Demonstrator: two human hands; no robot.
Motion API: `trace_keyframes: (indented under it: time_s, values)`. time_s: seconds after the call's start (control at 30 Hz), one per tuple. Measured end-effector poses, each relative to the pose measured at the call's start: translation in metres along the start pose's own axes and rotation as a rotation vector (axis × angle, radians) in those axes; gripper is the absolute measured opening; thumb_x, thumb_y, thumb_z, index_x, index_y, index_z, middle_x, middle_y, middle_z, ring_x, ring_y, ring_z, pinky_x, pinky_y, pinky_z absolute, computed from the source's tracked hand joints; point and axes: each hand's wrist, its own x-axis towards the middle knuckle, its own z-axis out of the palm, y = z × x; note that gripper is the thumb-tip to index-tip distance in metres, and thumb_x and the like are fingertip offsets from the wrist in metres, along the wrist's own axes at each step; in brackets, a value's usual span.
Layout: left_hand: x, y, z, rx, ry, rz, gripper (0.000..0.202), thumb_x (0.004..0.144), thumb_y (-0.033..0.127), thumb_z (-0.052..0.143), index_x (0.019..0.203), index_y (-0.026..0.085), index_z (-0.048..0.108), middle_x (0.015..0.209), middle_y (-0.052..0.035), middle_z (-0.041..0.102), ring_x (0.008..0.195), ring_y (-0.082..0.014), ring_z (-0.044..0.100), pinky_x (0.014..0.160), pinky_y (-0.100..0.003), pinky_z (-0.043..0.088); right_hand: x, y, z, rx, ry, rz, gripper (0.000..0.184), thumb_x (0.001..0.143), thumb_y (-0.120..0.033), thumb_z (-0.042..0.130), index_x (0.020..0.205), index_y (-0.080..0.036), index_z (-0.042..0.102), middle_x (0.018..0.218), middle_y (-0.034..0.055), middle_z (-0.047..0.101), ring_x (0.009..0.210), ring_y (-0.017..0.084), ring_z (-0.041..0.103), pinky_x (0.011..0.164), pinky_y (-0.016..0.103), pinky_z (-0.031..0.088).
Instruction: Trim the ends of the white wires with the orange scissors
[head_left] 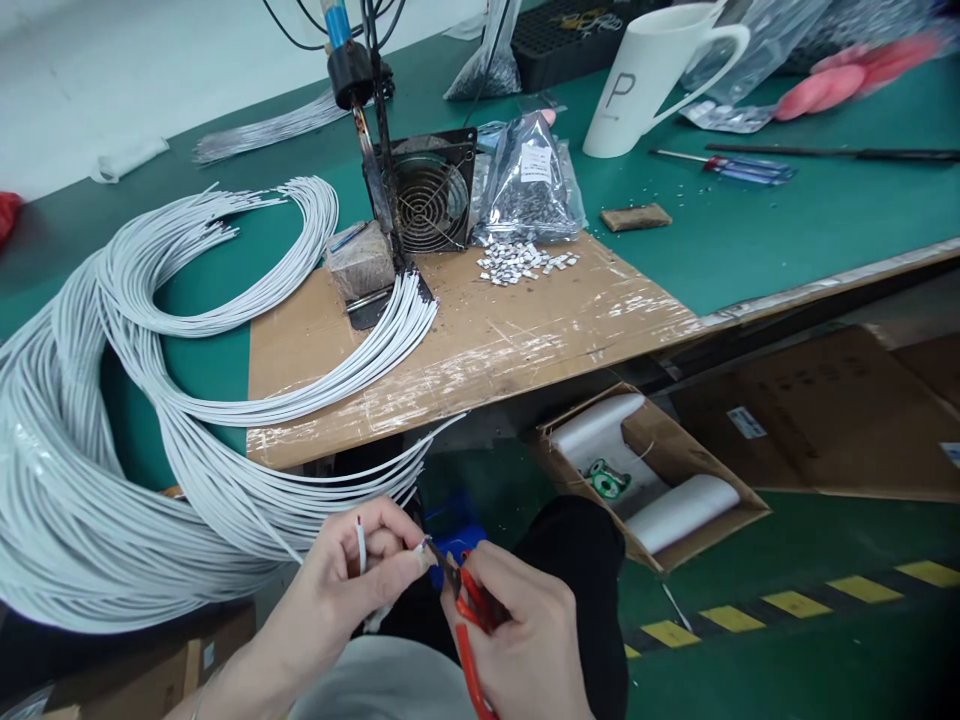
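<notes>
Green surface [810, 215] spans the far side of the scene, with a cardboard sheet [480, 370] at its near edge and a small fan [431, 205] beyond that. Nearer, above the person's lap, the left hand [345, 585] pinches a thin cable end [421, 546] between thumb and forefinger, while the fingers of the right hand [525, 620] wrap the handles of red scissors [469, 660]. The blades reach this end; whether they bite it I cannot tell. Work on this one piece looks under way, and much seems left, judging by the large cable bundle [150, 520] at left; I cannot tell which of those cables are finished. One bunch [360, 365] crosses the cardboard. The scissors' long axis slants from near right to far left, tips toward the left hand. The pinched end points right, toward those tips; a red-tipped white length [361, 550] stands between the left fingers, pointing far, possibly the same cable.
</notes>
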Motion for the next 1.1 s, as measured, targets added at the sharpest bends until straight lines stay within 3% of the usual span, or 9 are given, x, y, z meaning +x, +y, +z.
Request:
trace_keyframes:
  time_s: [0.03, 0.1, 0.17, 0.27, 0.4, 0.53, 0.63, 0.87, 1.1]
  values:
    - [-0.002, -0.002, -0.001, 0.011, 0.001, -0.017, 0.042, 0.079, 0.055, 0.086, 0.079, 0.016, 0.07, 0.053, 0.0097, 0.038, 0.048, -0.0065, 0.023, 0.048, -0.024, 0.015, 0.007, 0.006, -0.007, 0.109, 0.169, 0.076, 0.037, 0.079, -0.016, 0.064, 0.05, -0.022, 0.042, 0.047, -0.0056, 0.039, 0.041, 0.009, 0.035, 0.039, 0.024, 0.025]
    - [-0.005, -0.007, -0.005, 0.024, 0.013, -0.056, 0.044, 0.076, 0.055, 0.088, 0.075, 0.014, 0.071, 0.051, 0.0091, 0.038, 0.048, -0.0065, 0.023, 0.049, -0.024, 0.014, 0.022, 0.019, -0.026, 0.158, 0.339, 0.109, 0.045, 0.087, -0.021, 0.056, 0.047, -0.024, 0.036, 0.041, -0.0061, 0.033, 0.036, 0.01, 0.033, 0.04, 0.026, 0.03]
    - [-0.005, -0.009, -0.008, -0.03, 0.063, -0.089, 0.046, 0.072, 0.056, 0.09, 0.075, 0.015, 0.072, 0.052, 0.0068, 0.044, 0.049, -0.0072, 0.027, 0.049, -0.024, 0.014, 0.032, 0.031, -0.043, 0.156, 0.447, 0.235, 0.05, 0.085, -0.023, 0.067, 0.044, -0.024, 0.037, 0.038, -0.0056, 0.037, 0.036, 0.01, 0.036, 0.041, 0.027, 0.03]
    - [0.0, -0.005, -0.007, -0.092, 0.055, -0.09, 0.043, 0.073, 0.055, 0.09, 0.08, 0.015, 0.073, 0.058, 0.003, 0.054, 0.048, -0.0064, 0.029, 0.047, -0.023, 0.011, 0.03, 0.039, -0.05, 0.049, 0.315, 0.353, 0.049, 0.082, -0.033, 0.079, 0.046, -0.021, 0.049, 0.041, -0.0038, 0.043, 0.041, 0.01, 0.037, 0.042, 0.026, 0.028]
    - [0.007, 0.003, -0.005, -0.121, -0.043, -0.106, 0.038, 0.084, 0.051, 0.082, 0.082, 0.014, 0.075, 0.057, 0.0027, 0.056, 0.044, -0.0031, 0.015, 0.044, -0.023, 0.005, 0.013, 0.033, -0.032, 0.01, 0.11, 0.318, 0.05, 0.087, -0.041, 0.076, 0.055, -0.021, 0.043, 0.053, -0.0059, 0.033, 0.049, 0.008, 0.029, 0.043, 0.024, 0.023]
    - [0.011, 0.002, -0.008, -0.108, -0.095, -0.102, 0.037, 0.088, 0.049, 0.078, 0.08, 0.013, 0.078, 0.054, 0.0021, 0.054, 0.043, -0.0041, 0.016, 0.044, -0.025, 0.006, 0.001, 0.019, -0.021, -0.04, -0.023, 0.252, 0.049, 0.095, -0.035, 0.068, 0.063, -0.022, 0.032, 0.066, -0.0055, 0.027, 0.056, 0.01, 0.027, 0.048, 0.026, 0.025]
    - [0.012, 0.002, -0.007, -0.103, -0.097, -0.084, 0.036, 0.087, 0.048, 0.08, 0.077, 0.014, 0.075, 0.057, 0.0019, 0.055, 0.044, -0.0042, 0.018, 0.044, -0.025, 0.008, -0.004, 0.009, -0.02, -0.065, -0.122, 0.174, 0.044, 0.097, -0.027, 0.064, 0.067, -0.023, 0.032, 0.068, -0.005, 0.03, 0.058, 0.011, 0.031, 0.05, 0.026, 0.027]
    - [0.011, 0.008, -0.005, -0.153, -0.078, -0.087, 0.036, 0.082, 0.047, 0.086, 0.079, 0.014, 0.072, 0.059, 0.0032, 0.053, 0.048, -0.0046, 0.018, 0.044, -0.021, 0.008, -0.008, -0.002, -0.016, -0.244, -0.252, -0.078, 0.041, 0.088, -0.011, 0.059, 0.067, -0.024, 0.027, 0.063, -0.0061, 0.032, 0.052, 0.009, 0.034, 0.047, 0.024, 0.028]
    - [0.008, 0.008, -0.006, -0.152, -0.053, -0.099, 0.037, 0.077, 0.045, 0.09, 0.079, 0.014, 0.069, 0.057, 0.0035, 0.057, 0.045, -0.0023, 0.017, 0.043, -0.018, 0.009, -0.005, -0.009, -0.013, -0.289, -0.298, -0.176, 0.037, 0.083, -0.008, 0.054, 0.067, -0.023, 0.024, 0.059, -0.0062, 0.034, 0.049, 0.008, 0.032, 0.046, 0.025, 0.025]
